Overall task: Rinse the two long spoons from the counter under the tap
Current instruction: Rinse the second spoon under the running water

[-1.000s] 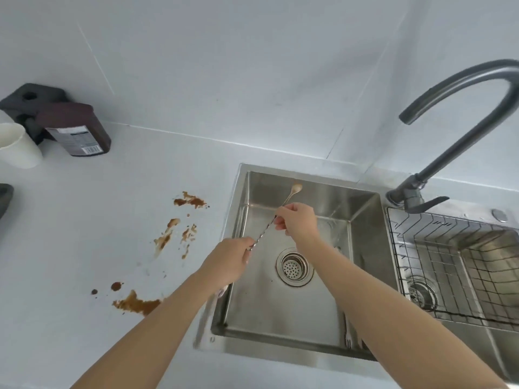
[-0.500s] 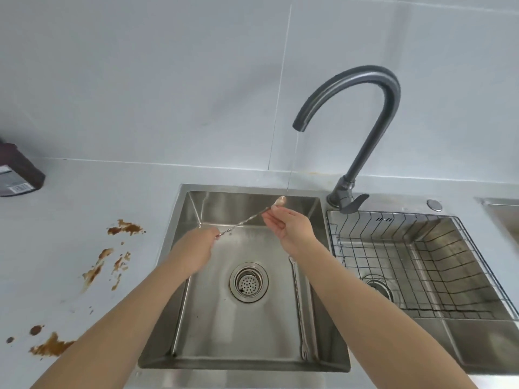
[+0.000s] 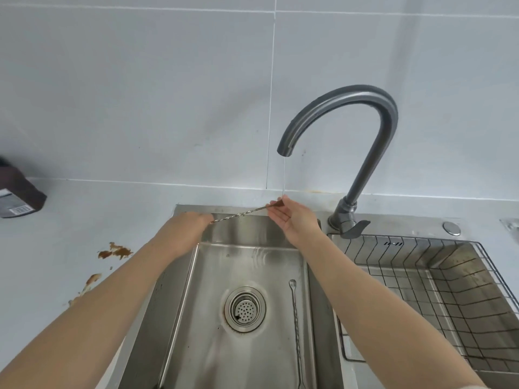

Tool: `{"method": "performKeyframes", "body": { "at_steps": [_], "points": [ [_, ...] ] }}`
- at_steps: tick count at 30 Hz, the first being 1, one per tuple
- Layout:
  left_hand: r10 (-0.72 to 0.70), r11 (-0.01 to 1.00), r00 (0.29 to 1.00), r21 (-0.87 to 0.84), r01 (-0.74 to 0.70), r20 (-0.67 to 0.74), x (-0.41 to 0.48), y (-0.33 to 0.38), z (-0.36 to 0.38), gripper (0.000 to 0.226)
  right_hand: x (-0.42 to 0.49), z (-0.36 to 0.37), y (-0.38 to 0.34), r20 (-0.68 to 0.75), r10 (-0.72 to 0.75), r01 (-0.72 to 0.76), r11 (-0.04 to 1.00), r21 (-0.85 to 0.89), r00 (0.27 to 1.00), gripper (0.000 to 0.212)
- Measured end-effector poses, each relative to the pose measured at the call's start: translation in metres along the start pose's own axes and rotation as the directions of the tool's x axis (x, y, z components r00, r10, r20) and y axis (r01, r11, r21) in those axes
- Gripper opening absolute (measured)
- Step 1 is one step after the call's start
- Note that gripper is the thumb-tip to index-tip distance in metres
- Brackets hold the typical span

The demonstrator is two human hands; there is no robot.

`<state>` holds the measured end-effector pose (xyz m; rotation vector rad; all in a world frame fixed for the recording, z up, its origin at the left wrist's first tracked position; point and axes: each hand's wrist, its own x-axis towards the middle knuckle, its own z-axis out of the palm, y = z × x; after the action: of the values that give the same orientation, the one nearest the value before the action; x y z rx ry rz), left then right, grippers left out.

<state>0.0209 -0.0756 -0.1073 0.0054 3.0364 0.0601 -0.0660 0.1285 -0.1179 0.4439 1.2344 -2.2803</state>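
A long twisted-handle spoon (image 3: 241,213) is held level over the back of the left sink basin (image 3: 252,262). My left hand (image 3: 186,228) grips its handle end. My right hand (image 3: 295,217) pinches the bowl end with its fingertips, right under the thin stream of water (image 3: 284,175) falling from the grey tap (image 3: 351,116). A second long spoon (image 3: 295,318) lies on the basin floor to the right of the drain (image 3: 245,308), bowl pointing away from me.
A wire rack (image 3: 421,276) fills the right basin. Brown spill stains (image 3: 115,251) mark the counter left of the sink. A dark bottle (image 3: 16,197) lies at the far left by the wall. The tap lever (image 3: 354,229) points right.
Both hands carried the spoon back and up under the tap's stream. My view swung right and closer to the tap.
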Motion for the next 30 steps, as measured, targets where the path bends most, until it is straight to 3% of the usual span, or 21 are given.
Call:
{"method": "performKeyframes", "body": {
  "at_steps": [8, 14, 18, 22, 25, 30],
  "points": [
    [-0.013, 0.999, 0.999, 0.029, 0.015, -0.047, 0.011, -0.009, 0.007, 0.023, 0.011, 0.005, -0.003, 0.001, 0.046, -0.046, 0.999, -0.009, 0.999, 0.020],
    [-0.030, 0.999, 0.995, 0.020, 0.032, -0.097, 0.015, -0.012, 0.011, 0.035, 0.015, 0.004, 0.001, -0.001, -0.062, 0.061, 0.981, -0.182, 0.998, 0.021],
    [-0.024, 1.000, 0.993, -0.021, 0.022, -0.114, 0.015, -0.009, 0.010, 0.026, 0.013, -0.001, -0.001, 0.023, -0.123, 0.125, 0.963, -0.238, 0.992, 0.016],
    [-0.001, 1.000, 0.993, -0.031, -0.003, -0.116, 0.014, -0.005, 0.008, 0.031, 0.013, -0.001, 0.001, 0.005, -0.132, 0.130, 0.964, -0.231, 0.991, 0.019],
    [0.034, 0.998, 0.997, 0.055, -0.030, -0.071, 0.015, -0.001, 0.006, 0.046, 0.013, 0.002, 0.002, -0.013, -0.095, 0.090, 0.971, -0.222, 0.995, 0.026],
    [0.075, 0.993, 0.997, 0.097, -0.071, -0.037, 0.017, 0.002, 0.006, 0.047, 0.013, 0.004, 0.003, 0.049, -0.144, 0.145, 0.989, -0.017, 0.988, 0.020]
  ]
}}
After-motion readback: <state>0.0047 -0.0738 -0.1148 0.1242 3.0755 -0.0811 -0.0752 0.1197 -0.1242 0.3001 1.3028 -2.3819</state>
